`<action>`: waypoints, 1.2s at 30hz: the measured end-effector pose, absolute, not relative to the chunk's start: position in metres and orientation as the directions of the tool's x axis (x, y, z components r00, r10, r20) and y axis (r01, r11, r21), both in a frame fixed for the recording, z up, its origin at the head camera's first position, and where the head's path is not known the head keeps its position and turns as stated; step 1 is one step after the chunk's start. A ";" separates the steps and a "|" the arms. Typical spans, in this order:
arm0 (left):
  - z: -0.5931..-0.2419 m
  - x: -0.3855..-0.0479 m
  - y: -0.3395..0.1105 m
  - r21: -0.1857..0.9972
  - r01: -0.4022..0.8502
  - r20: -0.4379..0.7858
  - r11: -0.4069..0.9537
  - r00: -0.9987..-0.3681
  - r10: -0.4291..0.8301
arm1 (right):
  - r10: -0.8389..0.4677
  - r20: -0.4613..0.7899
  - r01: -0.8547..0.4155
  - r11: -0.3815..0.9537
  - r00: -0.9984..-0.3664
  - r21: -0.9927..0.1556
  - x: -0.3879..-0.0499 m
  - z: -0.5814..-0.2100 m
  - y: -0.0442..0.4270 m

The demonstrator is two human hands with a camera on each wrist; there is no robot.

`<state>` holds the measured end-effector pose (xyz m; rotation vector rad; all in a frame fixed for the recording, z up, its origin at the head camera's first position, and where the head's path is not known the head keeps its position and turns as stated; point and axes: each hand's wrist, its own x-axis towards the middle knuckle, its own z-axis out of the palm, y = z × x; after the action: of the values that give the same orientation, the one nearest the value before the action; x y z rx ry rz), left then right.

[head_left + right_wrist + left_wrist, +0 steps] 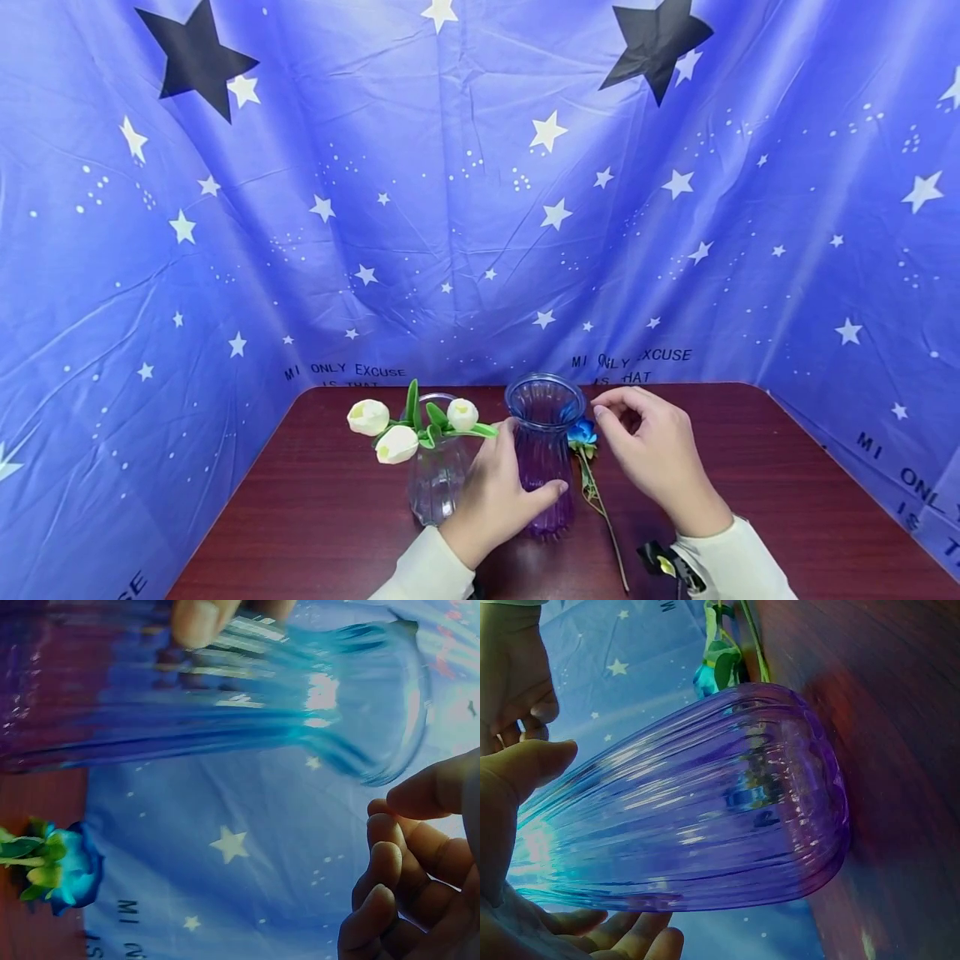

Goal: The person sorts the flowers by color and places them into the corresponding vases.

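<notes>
A glass vase (546, 467), blue at the flared rim and purple below, stands upright at the middle of the table. My left hand (498, 500) grips it from the left, thumb across the near side; in the left wrist view the thumb (536, 766) and fingers lie on opposite sides of the ribbed glass. To the right of the rim, my right hand (660, 450) hovers with loosely bent fingers and nothing in them. Its fingertips come close to the rim (416, 697) in the right wrist view. A blue artificial rose (582, 433) lies beside the vase, its stem toward me.
Left of the purple vase stands a clear glass vase (435, 483) with white artificial tulips (397, 444), partly behind my left hand. The dark red wooden table (300, 500) is surrounded by a blue star-printed cloth (450, 208). A black item (667, 560) shows by my right cuff.
</notes>
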<state>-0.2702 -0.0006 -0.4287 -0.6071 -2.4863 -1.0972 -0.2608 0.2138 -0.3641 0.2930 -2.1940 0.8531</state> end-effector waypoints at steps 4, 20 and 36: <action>-0.432 -0.274 0.002 0.599 0.527 0.496 0.603 -0.835 0.237 | 0.059 0.700 -0.408 0.777 -0.711 -0.480 -0.271 -0.376 0.217; -0.442 -0.278 0.004 0.594 0.546 0.519 0.591 -0.821 0.237 | 0.044 0.459 -0.235 0.814 -0.887 -0.531 -0.297 -0.414 0.224; -0.439 -0.275 0.002 0.577 0.570 0.521 0.585 -0.809 0.274 | 0.083 0.277 -0.074 0.857 -0.957 -0.510 -0.312 -0.452 0.227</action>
<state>-0.2750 0.0022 -0.4389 -0.6808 -2.4408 -1.0820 -0.3122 0.2268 -0.4522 -0.0070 -2.7422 0.7700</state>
